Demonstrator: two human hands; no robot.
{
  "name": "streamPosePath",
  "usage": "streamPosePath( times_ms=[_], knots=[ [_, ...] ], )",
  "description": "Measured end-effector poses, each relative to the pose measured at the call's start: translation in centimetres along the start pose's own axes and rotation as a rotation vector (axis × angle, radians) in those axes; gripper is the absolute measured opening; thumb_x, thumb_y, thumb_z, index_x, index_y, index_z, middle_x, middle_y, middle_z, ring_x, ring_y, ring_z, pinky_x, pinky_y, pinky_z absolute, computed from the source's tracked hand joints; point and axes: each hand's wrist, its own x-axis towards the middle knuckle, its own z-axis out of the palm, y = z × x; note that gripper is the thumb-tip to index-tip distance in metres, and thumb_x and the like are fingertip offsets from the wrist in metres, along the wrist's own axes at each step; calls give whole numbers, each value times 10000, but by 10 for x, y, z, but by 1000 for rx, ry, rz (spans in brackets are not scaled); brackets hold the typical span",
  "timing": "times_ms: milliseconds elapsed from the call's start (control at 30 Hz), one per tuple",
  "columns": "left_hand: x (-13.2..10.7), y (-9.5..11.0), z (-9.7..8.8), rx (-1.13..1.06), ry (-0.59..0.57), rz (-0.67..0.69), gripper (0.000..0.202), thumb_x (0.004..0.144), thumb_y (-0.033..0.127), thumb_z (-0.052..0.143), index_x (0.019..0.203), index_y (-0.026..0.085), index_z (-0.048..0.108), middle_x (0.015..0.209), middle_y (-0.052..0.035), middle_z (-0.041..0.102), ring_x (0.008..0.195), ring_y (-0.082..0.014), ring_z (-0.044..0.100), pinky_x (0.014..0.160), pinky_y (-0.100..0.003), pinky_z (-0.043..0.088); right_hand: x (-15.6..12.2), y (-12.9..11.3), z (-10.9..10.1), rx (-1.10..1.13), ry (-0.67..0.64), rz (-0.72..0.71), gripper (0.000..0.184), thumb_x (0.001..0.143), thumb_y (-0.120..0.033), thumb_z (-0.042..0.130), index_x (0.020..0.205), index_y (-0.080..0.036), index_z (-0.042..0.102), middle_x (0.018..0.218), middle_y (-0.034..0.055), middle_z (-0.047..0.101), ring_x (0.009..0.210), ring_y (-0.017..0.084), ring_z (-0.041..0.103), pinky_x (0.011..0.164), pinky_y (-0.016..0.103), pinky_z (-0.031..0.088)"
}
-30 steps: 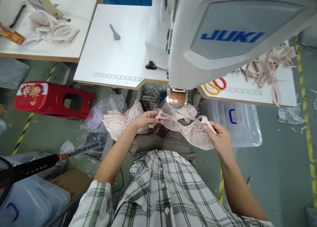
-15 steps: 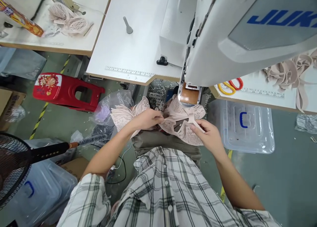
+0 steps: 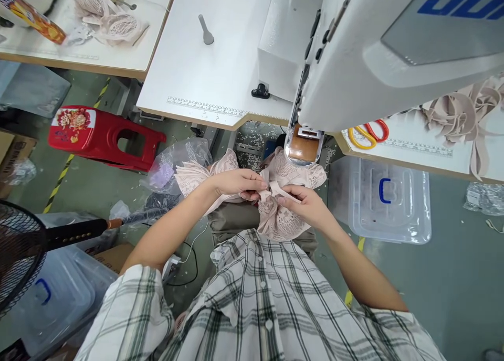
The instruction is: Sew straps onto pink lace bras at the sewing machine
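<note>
I hold a pale pink lace garment piece [image 3: 281,222] in my lap, just below the head of a white sewing machine [image 3: 378,51]. My left hand [image 3: 236,183] is closed, pinching the lace and a thin strap at the middle. My right hand [image 3: 305,206] is closed on the same strap and lace, its fingers almost touching the left hand's. More pink lace [image 3: 192,174] is bunched to the left of my left wrist. The machine's brown end plate [image 3: 302,148] hangs right above the fabric.
A white sewing table [image 3: 205,83] carries a printed ruler and a grey tool [image 3: 205,30]. Beige straps [image 3: 460,114] and scissors [image 3: 368,133] lie at right. On the floor are a red stool [image 3: 102,138], a clear lidded bin [image 3: 388,201], a fan [image 3: 19,258] and plastic bags [image 3: 173,161].
My right hand has moved left, gathering the spread lace into a bunch next to my left hand. The camera view has shifted up and left.
</note>
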Motion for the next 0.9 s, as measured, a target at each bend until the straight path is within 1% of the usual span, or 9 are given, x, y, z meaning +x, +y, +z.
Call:
streamPosePath(
  times_ms=[200,500,567,667,733,767,800,833,900],
  knots=[
    [2,-2,-3,1,-12,-7,469,743,612,752,634,160,688,510,-15,532,415,-79,378,376,-220,275,1,2,0,37,-34,26,297,811,-475,657,904,-203,732,856,23,736,814,207,660,755,312,492],
    [5,-6,-8,75,-18,-6,466,759,616,726,605,180,669,518,-21,549,430,-111,436,426,-259,341,1,4,0,105,-22,35,291,786,-473,683,889,-203,719,852,25,735,826,210,669,770,319,505],
    [9,-8,-6,125,91,8,445,778,607,705,631,187,689,590,-39,616,491,-139,518,474,-268,406,1,4,1,96,5,40,287,786,-469,686,888,-202,714,876,29,739,834,209,669,785,325,509],
    [20,-7,6,71,300,118,413,858,574,614,714,201,716,764,-65,703,689,-194,636,623,-290,502,1,6,3,112,94,43,312,772,-490,696,893,-202,707,942,42,747,894,218,673,833,340,514],
    [28,-4,20,-34,311,181,431,921,544,506,785,197,722,870,-89,729,817,-223,667,727,-322,531,1,9,4,123,154,39,351,754,-514,708,914,-202,709,992,56,746,931,225,671,848,347,516],
    [31,-3,27,-74,295,198,423,933,519,481,826,190,724,927,-104,735,874,-236,674,771,-341,536,1,10,4,115,183,37,363,752,-522,710,924,-202,711,1001,62,745,928,225,669,845,349,516],
    [32,-2,33,-92,321,218,388,931,490,489,876,186,723,988,-113,735,932,-243,673,815,-356,533,0,12,4,104,215,34,368,756,-528,708,925,-202,712,989,65,744,908,222,667,835,349,516],
    [33,-3,38,-86,407,247,332,911,458,532,924,184,718,1044,-115,728,989,-248,662,862,-366,522,-1,14,4,96,251,29,365,763,-531,706,919,-202,711,962,65,742,879,217,663,823,347,515],
    [33,-8,47,-39,698,321,261,841,395,647,987,185,698,1107,-100,710,1086,-249,621,962,-376,476,-3,17,3,123,334,18,354,787,-537,691,897,-201,699,898,58,732,829,205,652,807,340,512]
  ],
)
